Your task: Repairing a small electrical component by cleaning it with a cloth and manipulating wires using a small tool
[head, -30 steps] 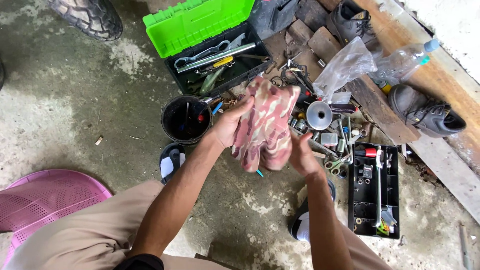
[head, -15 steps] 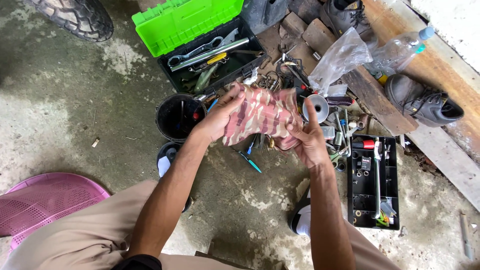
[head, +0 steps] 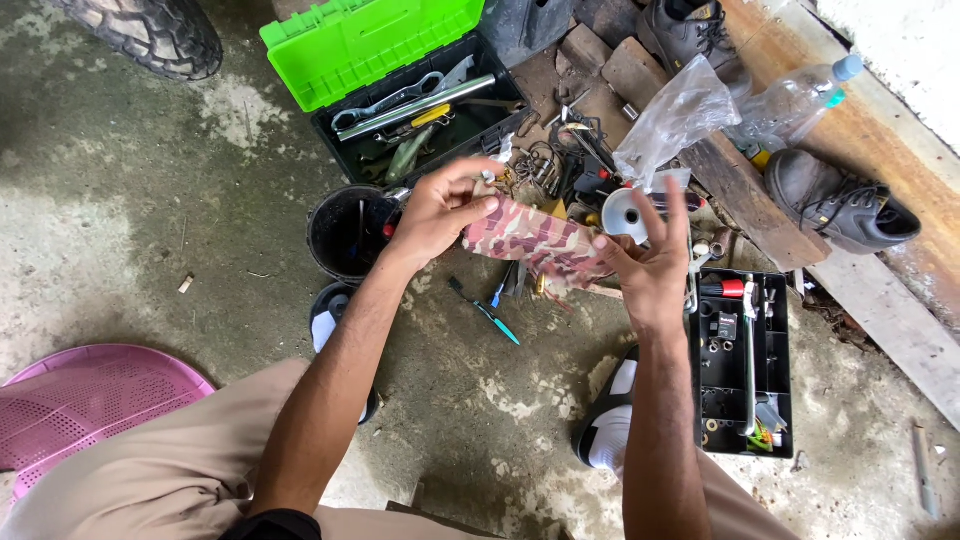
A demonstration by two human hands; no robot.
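Observation:
I hold a pink and brown camouflage cloth, folded into a narrow band, between both hands above the concrete floor. My left hand pinches its left end with thumb and fingers. My right hand has the cloth's other end against the palm, fingers spread upward. Right behind the cloth lies a heap of loose tools, and a white funnel sits beside my right hand.
A black toolbox with an open green lid holds wrenches at the top. A black bucket stands left, a socket set case right. Boots, a plastic bottle, wooden planks, a tyre and a pink stool surround me.
The cloth went from a loose bunch held upright to a flat folded band stretched sideways between my hands. My right hand moved out to the right and opened its fingers.

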